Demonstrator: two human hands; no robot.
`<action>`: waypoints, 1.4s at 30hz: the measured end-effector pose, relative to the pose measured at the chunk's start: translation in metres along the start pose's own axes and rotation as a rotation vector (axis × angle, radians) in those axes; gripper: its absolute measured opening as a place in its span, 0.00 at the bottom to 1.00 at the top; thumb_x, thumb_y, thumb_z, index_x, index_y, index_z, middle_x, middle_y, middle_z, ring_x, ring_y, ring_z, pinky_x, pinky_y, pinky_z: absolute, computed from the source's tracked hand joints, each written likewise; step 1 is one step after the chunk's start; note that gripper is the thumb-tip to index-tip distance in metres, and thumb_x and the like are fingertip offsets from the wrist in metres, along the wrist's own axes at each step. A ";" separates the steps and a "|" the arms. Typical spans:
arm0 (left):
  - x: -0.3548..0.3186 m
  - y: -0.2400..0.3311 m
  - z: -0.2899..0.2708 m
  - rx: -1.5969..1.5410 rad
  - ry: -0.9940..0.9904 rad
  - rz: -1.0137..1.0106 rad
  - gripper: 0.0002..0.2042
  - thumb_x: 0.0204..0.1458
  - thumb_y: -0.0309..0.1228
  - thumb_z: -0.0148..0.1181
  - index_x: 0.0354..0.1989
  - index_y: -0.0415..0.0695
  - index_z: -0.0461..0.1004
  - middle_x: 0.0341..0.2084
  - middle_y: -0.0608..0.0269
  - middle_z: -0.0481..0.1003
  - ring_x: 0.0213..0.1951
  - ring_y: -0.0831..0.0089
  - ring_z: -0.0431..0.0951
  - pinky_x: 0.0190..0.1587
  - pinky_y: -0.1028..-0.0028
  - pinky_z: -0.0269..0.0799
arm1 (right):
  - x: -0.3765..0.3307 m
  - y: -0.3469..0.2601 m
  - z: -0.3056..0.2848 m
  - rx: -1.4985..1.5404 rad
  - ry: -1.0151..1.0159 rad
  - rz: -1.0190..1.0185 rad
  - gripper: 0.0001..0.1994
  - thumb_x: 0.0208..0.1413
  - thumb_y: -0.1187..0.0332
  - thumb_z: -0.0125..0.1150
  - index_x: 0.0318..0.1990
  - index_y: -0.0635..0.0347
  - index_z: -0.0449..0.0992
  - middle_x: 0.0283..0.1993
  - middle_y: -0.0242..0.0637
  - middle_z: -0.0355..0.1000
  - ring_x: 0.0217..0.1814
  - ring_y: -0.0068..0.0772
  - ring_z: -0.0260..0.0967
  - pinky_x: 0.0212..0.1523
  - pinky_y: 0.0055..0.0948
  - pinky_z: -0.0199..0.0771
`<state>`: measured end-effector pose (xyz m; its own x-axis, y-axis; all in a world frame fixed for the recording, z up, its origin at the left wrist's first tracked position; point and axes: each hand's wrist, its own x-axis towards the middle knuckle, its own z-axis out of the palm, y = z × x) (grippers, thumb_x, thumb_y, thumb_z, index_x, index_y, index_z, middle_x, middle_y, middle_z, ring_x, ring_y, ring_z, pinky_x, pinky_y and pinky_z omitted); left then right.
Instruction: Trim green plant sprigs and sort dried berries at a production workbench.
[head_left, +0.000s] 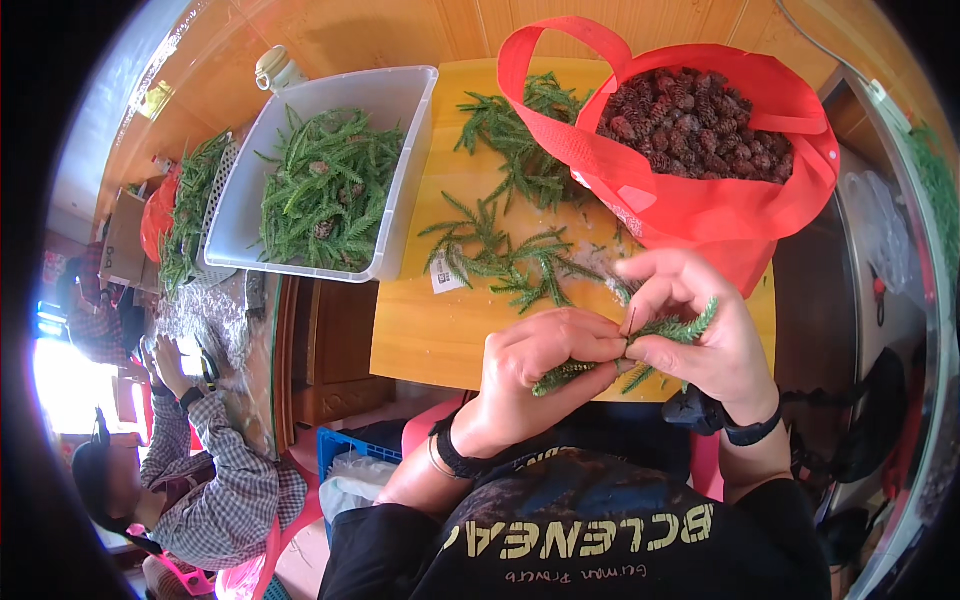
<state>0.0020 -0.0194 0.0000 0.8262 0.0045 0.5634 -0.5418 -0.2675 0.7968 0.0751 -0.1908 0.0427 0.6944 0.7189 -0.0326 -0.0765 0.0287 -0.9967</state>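
Note:
Just over the near edge of the yellow table [440,345], both my hands meet on one green fir sprig [690,322]. My left hand [545,365] is closed, its thumb and fingers pinching the sprig near its middle. From the other side my right hand [705,335] grips it with thumb and index finger, the needled tip poking out past the thumb. A thin dark wire or stem [632,318] stands up between the two pinches; which it is, I cannot tell. Loose green fir branches [510,255] lie on the table beyond my hands, beside a small white tag [445,273].
A red fabric bag [700,215] full of brown pine cones [690,125] stands at the far right. At the far left is a clear plastic bin [395,250] holding fir sprigs with cones. Another person [215,480] in a checked shirt works at a separate table on the left.

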 end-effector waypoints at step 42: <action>0.004 0.011 0.002 0.278 0.111 0.132 0.10 0.35 0.15 0.67 0.25 0.37 0.72 0.29 0.53 0.77 0.36 0.61 0.79 0.39 0.69 0.75 | -0.001 0.027 0.014 -0.617 0.315 -0.680 0.09 0.34 0.84 0.62 0.24 0.61 0.70 0.36 0.39 0.71 0.46 0.43 0.68 0.46 0.36 0.67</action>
<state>-0.0004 -0.0246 0.0101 0.7211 0.0534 0.6908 -0.5681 -0.5252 0.6336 0.0620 -0.1811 0.0164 0.6182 0.4619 0.6360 0.7385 -0.0643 -0.6712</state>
